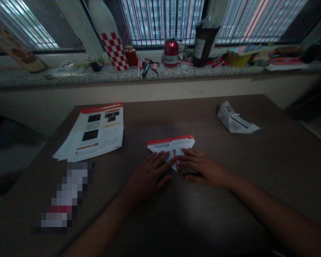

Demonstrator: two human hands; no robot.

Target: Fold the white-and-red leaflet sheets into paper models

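A printed sheet folded into a downward-pointing triangle (173,144), with a red band along its top edge, lies in the middle of the dark wooden table (270,167). My left hand (149,175) lies flat on its lower left part, fingers stretched out. My right hand (203,167) presses flat on its lower right part, fingers extended and close together. The fingertips of both hands nearly meet over the sheet's lower point. Neither hand grips anything.
A stack of printed sheets (95,132) lies at the table's left. A folded white paper piece (235,119) rests at the right rear. A blurred-out object (65,196) is near left. The stone windowsill (69,76) holds a red can (171,53), a dark cup (203,44) and clutter.
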